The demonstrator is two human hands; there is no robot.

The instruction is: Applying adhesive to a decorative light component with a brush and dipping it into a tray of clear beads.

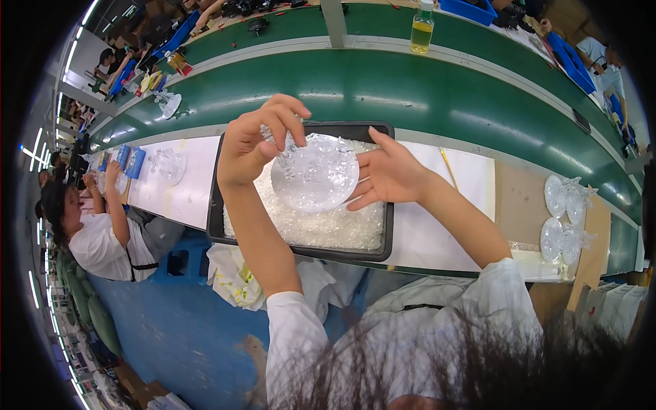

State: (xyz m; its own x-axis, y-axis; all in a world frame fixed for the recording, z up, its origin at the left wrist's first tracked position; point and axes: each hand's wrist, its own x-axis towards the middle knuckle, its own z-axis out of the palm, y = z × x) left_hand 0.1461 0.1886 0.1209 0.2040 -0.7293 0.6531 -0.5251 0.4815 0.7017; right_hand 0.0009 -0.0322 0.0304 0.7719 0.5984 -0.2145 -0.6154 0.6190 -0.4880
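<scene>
Clear disc [316, 183], one: above the tray, raised clear shapes along its upper left side.
Left hand [263, 140], one: my grip is curled around those shapes, grasping the disc.
Right hand [393, 172], one: my grip is loose, palm bared and fingers spread at the disc's right rim; I cannot tell how far they reach behind it.
Black tray [388, 236], one: on the counter [430, 236], holding clear granules [335, 236], too many to count.
Yellow stick [448, 168], one: on the counter, right of the tray.
Clear pieces [555, 196], apparently four: grouped at the counter's right end, overlapping.
Clear piece on the green belt [168, 104], one: far left.
Bottle [421, 29], one: upright beyond the belt, yellow liquid inside.
Co-worker [102, 236], nearest one: seated at left.
</scene>
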